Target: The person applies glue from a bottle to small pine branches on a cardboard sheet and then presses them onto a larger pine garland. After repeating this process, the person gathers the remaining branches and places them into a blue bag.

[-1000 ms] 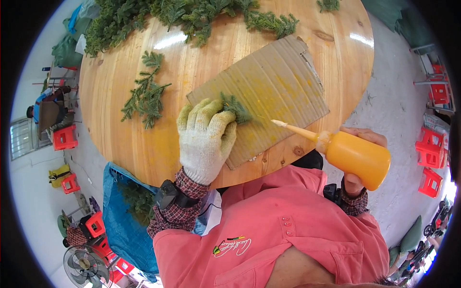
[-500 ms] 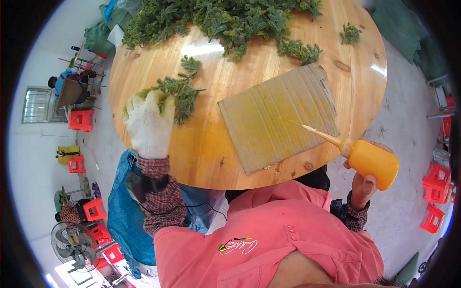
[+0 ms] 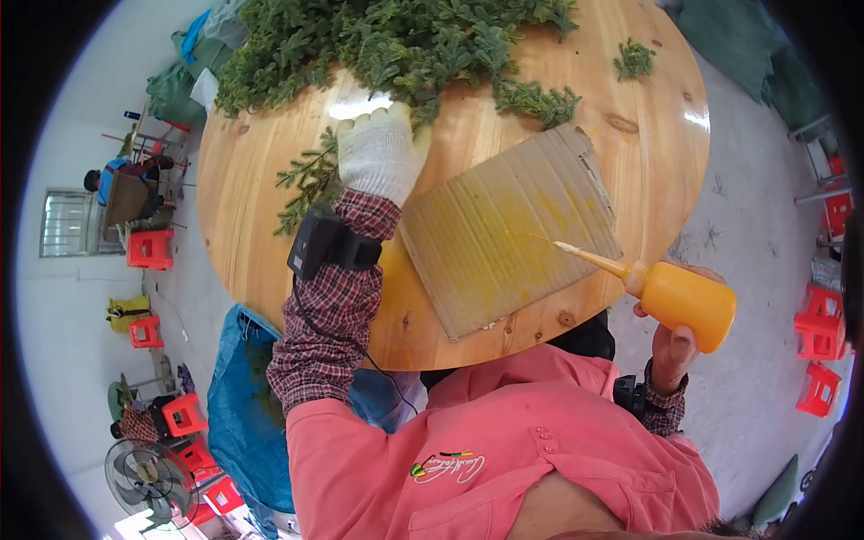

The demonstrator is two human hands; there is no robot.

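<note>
My left hand [image 3: 382, 155], in a white knitted glove with yellowish fingertips, reaches over the table to the near edge of a large pile of green artificial fir sprigs [image 3: 360, 45]. The back of the glove hides what its fingers do. Beside that wrist a single fir sprig [image 3: 310, 180] lies on the wood, partly covered by the hand. Off the table's right edge my bare right hand [image 3: 677, 346] is wrapped round an orange-yellow squeeze bottle [image 3: 688, 304]. Its long thin nozzle points left, over a sheet of corrugated cardboard [image 3: 513, 234] smeared with yellow.
The round wooden table [image 3: 657, 135] carries a small loose sprig [image 3: 634, 59] at the far right. A blue plastic bag [image 3: 243, 423] hangs below its left edge. Red stools [image 3: 149, 249], a standing fan [image 3: 148, 481] and a seated person [image 3: 112, 180] are to the left.
My left hand has let go of the sprig, leaving it on the table, and has moved right and away toward the pile. The right hand still holds the bottle in nearly the same place.
</note>
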